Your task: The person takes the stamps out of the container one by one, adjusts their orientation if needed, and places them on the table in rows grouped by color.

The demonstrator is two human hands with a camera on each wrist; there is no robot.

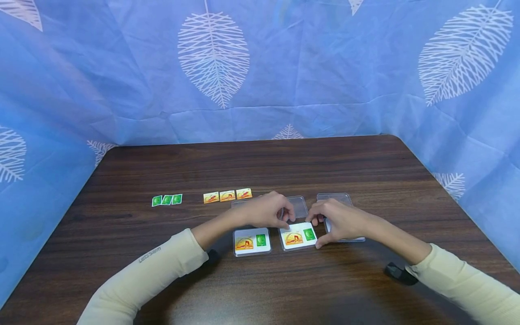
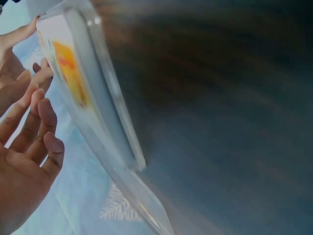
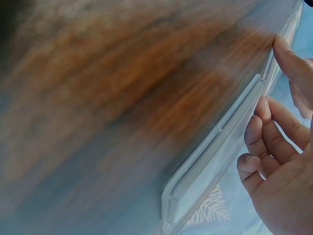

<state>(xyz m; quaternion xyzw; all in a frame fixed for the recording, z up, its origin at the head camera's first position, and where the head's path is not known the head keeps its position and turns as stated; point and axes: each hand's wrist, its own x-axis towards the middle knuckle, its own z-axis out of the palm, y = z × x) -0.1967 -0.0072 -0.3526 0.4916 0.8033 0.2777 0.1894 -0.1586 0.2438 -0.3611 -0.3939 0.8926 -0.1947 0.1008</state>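
Note:
Three shallow clear plastic cases holding white cards stand in a row in the head view. The left case (image 1: 252,254) and the middle case (image 1: 298,248) each show an orange picture and a green picture on their cards. My left hand (image 1: 266,211) hovers at the back of the middle case, fingers loosely bent with nothing visible in them. My right hand (image 1: 339,220) holds the middle case's right end, thumb at the front corner and index finger near the back. It partly covers the right case (image 1: 351,240), whose card is mostly hidden.
Three green stickers (image 1: 167,200) lie in a row at the left of the brown table (image 1: 122,253). Three orange stickers (image 1: 227,195) lie behind the left case. Clear lids (image 1: 298,206) extend behind the cases. A blue leaf-patterned cloth (image 1: 260,67) surrounds the table.

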